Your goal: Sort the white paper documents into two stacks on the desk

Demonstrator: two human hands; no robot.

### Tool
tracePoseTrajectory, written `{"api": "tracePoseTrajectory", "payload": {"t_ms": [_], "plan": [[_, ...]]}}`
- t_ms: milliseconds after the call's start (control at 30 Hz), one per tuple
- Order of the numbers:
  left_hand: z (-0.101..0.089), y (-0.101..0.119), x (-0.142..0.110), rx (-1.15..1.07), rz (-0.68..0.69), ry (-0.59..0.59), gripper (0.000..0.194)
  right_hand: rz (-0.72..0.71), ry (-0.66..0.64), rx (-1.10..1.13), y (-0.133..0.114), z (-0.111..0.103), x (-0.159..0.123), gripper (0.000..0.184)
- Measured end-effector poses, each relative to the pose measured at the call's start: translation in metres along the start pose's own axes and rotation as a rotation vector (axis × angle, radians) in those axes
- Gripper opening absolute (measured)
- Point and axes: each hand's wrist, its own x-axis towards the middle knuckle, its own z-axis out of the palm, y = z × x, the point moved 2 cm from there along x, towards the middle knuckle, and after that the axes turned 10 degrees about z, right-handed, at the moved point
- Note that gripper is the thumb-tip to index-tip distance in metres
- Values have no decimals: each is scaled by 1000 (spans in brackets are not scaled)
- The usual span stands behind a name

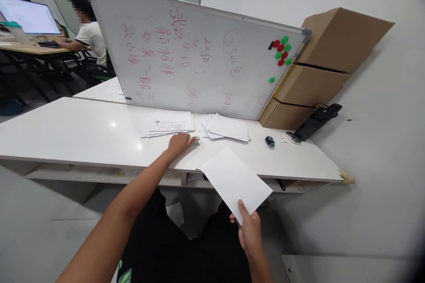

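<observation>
On the white desk (73, 130) I see a printed paper stack (170, 123); I have the left hand (180, 143) just in front, fingers curled, though I can't tell whether they grip anything. Next lies a loose paper pile (229, 127). Nearer me, the white paper (237, 179) overhangs the desk's front edge, clamped by the right hand's (249, 230) thumb and fingers.

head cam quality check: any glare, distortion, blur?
Head view: two small glare spots on the white desk, left of the left hand; wide-angle distortion seems to lean the cardboard boxes outward; right-side corners darken; print on the left paper stack is too small to read; the right hand shows little blur.
</observation>
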Motion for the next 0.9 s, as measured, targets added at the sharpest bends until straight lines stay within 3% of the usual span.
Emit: {"api": "tracePoseTrajectory", "payload": {"t_ms": [67, 167, 400, 500, 633, 733, 900], "plan": [[-5, -7, -8, 8, 116, -68, 47, 36, -58, -21, -6, 0, 0, 40], [-16, -12, -23, -3, 159, -120, 46, 61, -117, -45, -12, 4, 4, 39], [-32, 3, -60, 30, 426, -160, 50, 154, -286, -97, -1, 27, 10, 36], [-40, 9, -58, 31, 376, -120, 54, 172, -326, -108, 5, 34, 10, 36], [-42, 23, -37, -12, 316, -87, 57, 164, -364, -162, 2, 49, 9, 37], [-29, 32, -19, -5, 307, -143, 57, 144, -371, -223, -3, 62, 7, 40], [-5, 32, -8, -13, 150, -279, 69, 137, -351, -277, -8, 72, 7, 41]]}}
